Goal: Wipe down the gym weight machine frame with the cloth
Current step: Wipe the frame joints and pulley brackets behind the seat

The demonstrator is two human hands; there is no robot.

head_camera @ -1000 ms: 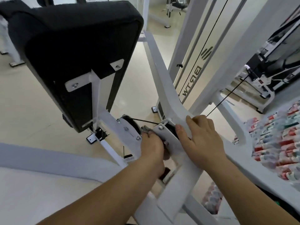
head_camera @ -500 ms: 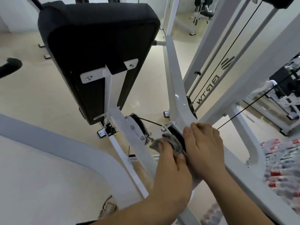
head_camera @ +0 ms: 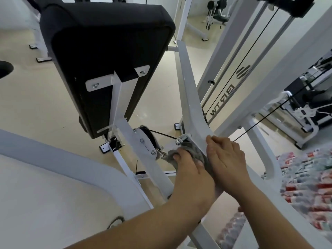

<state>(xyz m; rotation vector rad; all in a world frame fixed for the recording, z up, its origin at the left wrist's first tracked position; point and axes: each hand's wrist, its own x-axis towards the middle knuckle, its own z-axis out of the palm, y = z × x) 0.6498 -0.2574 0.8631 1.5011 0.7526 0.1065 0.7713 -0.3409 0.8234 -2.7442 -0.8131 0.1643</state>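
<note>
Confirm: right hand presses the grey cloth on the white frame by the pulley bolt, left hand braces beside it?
Hands are swapped. In the head view the left hand presses the grey cloth on the white frame; the right hand braces beside it.

Both forearms enter from the lower edge, bare, converging. Left hand (head_camera: 190,169): palm down, fingers curled, thumb forward, closed on a wad of cloth (head_camera: 188,153). Right hand (head_camera: 226,159): palm down, fingers flexed together, touching the left hand.
</note>
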